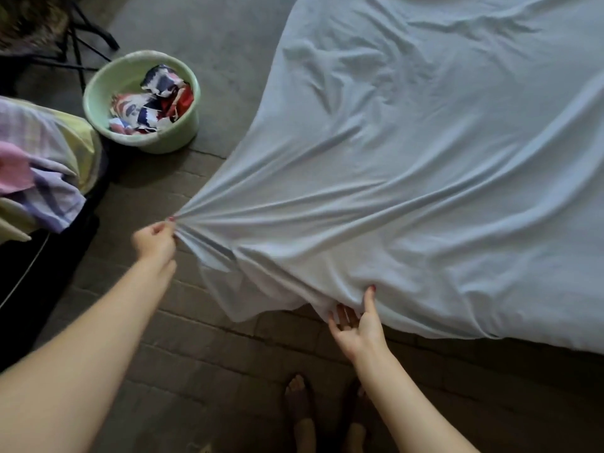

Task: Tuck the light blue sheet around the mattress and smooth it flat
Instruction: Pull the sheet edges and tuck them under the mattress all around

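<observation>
Two hands work the near left corner of the light blue sheet (408,165), which lies wrinkled over the mattress. Left hand (155,241) pinches a gathered bunch, pulling it taut outward; right hand (354,325) grips the hanging edge, probably to tuck it under.

Looking dim and a bit grey all over. Getting soft light from the upper right, making the sheet (425,158) the brightest part. Turning dark along the left edge and near the floor (196,354) at the bottom. Showing soft shadows in the cloth folds. Bending and stretching at the edges, like a wide lens. Blurring a little in the top left corner.
</observation>
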